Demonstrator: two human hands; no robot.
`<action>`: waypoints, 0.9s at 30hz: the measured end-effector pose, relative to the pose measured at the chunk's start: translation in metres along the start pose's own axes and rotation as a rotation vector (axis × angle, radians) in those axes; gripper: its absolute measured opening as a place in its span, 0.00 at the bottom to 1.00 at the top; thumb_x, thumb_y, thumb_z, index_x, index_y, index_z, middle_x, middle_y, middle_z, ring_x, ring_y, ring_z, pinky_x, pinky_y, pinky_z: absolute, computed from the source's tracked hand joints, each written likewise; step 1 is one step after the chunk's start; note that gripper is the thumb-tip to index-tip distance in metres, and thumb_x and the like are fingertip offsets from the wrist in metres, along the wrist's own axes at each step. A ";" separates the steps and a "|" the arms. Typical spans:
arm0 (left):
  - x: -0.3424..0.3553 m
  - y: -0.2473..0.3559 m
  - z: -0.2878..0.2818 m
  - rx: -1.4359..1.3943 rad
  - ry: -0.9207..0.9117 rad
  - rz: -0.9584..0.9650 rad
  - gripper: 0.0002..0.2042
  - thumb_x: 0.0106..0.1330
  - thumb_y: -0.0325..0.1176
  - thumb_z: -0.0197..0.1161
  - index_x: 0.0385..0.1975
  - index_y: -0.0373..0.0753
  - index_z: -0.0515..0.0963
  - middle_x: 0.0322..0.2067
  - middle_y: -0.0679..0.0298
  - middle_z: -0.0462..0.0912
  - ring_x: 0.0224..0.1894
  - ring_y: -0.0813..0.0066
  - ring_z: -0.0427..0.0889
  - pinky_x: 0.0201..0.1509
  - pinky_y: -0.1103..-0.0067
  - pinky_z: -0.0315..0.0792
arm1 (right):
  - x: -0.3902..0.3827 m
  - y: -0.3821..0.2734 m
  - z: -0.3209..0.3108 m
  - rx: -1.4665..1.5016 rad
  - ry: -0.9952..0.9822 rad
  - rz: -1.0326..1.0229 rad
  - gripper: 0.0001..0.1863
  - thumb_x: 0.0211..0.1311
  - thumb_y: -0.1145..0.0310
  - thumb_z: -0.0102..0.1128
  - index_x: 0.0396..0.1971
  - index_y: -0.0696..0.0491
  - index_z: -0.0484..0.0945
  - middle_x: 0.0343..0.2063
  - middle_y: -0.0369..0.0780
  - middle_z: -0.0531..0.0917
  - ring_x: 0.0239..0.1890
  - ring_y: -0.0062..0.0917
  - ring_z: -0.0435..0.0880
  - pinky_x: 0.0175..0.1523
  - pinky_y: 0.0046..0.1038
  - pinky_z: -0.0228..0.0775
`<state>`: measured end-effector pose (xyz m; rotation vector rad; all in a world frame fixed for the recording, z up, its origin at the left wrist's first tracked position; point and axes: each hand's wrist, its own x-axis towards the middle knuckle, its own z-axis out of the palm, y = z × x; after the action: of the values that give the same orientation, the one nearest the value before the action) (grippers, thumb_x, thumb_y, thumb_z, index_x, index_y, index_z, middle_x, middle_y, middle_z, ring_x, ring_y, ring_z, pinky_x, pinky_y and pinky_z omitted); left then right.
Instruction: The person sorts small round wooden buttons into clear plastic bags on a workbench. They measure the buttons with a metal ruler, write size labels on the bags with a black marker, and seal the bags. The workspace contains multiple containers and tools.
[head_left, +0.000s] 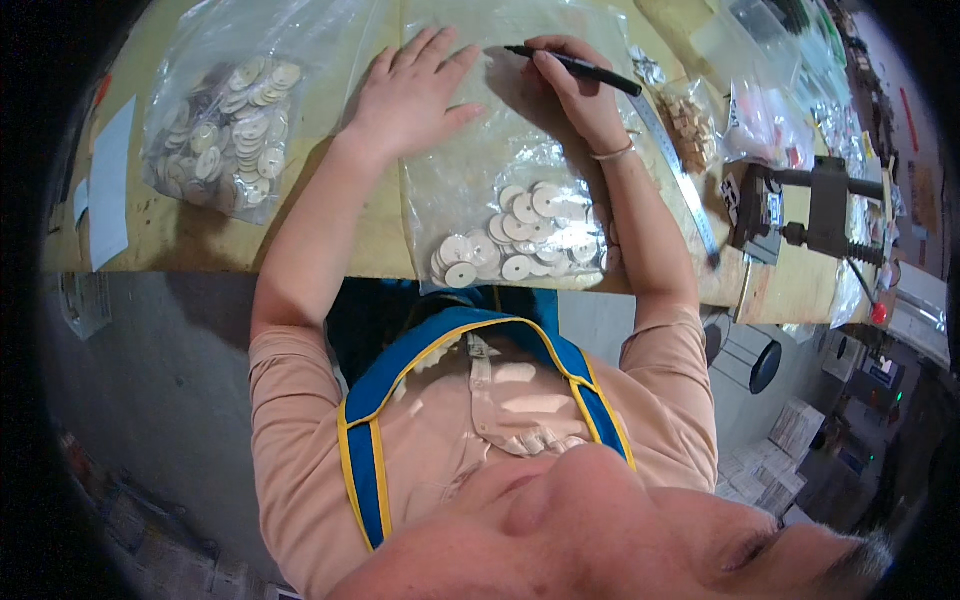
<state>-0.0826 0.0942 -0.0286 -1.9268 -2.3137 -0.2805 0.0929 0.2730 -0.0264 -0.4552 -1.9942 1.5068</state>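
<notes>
My right hand point(580, 90) grips a black marker point(580, 68), its tip pointing left over the upper part of a clear plastic bag point(450, 190). My left hand point(415, 100) lies flat with fingers spread, pressing on that bag's upper left part. Pale round discs point(530, 230), each with a small centre hole, are gathered in the bag's near end by the table edge. To the left of my left arm lies a second clear bag point(330, 20), filled with similar discs point(235, 135). Whether the marker tip touches the plastic I cannot tell.
A metal ruler point(680, 180) lies right of my right forearm. Beyond it are a bag of small wooden pieces point(690, 125), more plastic bags point(765, 125) and a black metal clamp-like device point(825, 210). A white paper sheet point(113, 185) lies at the table's left end.
</notes>
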 end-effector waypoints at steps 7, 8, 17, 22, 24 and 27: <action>0.003 0.012 -0.036 -0.078 -0.149 -0.027 0.37 0.65 0.56 0.60 0.69 0.38 0.66 0.72 0.51 0.60 0.77 0.54 0.54 0.76 0.55 0.52 | -0.002 -0.017 0.006 -0.033 -0.002 0.176 0.10 0.68 0.68 0.62 0.45 0.56 0.81 0.31 0.36 0.83 0.32 0.18 0.81 0.35 0.22 0.74; 0.002 0.010 -0.030 -0.031 -0.112 -0.012 0.36 0.67 0.56 0.59 0.71 0.43 0.64 0.73 0.53 0.59 0.77 0.55 0.54 0.76 0.55 0.52 | -0.002 -0.020 0.008 -0.004 -0.005 0.182 0.11 0.68 0.67 0.62 0.45 0.56 0.81 0.30 0.36 0.83 0.32 0.18 0.81 0.36 0.22 0.74; 0.003 -0.001 -0.006 0.028 -0.055 0.027 0.35 0.71 0.58 0.55 0.75 0.53 0.59 0.75 0.57 0.57 0.77 0.59 0.54 0.77 0.56 0.52 | -0.002 -0.013 0.011 0.072 -0.017 0.207 0.14 0.66 0.67 0.64 0.47 0.58 0.81 0.31 0.37 0.84 0.32 0.19 0.81 0.38 0.23 0.75; -0.001 -0.005 0.000 0.044 -0.005 0.041 0.35 0.71 0.58 0.55 0.75 0.53 0.59 0.75 0.58 0.56 0.78 0.60 0.53 0.77 0.56 0.51 | -0.001 -0.006 0.003 -0.148 -0.032 0.041 0.12 0.70 0.66 0.63 0.46 0.56 0.85 0.34 0.36 0.87 0.36 0.17 0.84 0.45 0.20 0.77; 0.000 -0.003 -0.002 0.035 -0.013 0.038 0.34 0.71 0.58 0.55 0.75 0.53 0.59 0.76 0.59 0.56 0.78 0.60 0.53 0.77 0.56 0.51 | 0.000 0.001 -0.001 -0.172 -0.048 0.000 0.11 0.70 0.67 0.62 0.45 0.56 0.85 0.33 0.36 0.87 0.36 0.17 0.83 0.44 0.19 0.77; -0.001 -0.003 0.001 0.032 -0.009 0.016 0.34 0.71 0.58 0.55 0.74 0.53 0.59 0.76 0.59 0.55 0.78 0.60 0.53 0.77 0.56 0.51 | -0.002 -0.006 0.001 -0.139 0.002 -0.002 0.10 0.69 0.67 0.62 0.44 0.56 0.85 0.32 0.35 0.86 0.35 0.16 0.82 0.42 0.19 0.76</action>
<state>-0.0857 0.0926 -0.0298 -1.9347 -2.2924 -0.2327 0.0942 0.2697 -0.0208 -0.5112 -2.1055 1.3708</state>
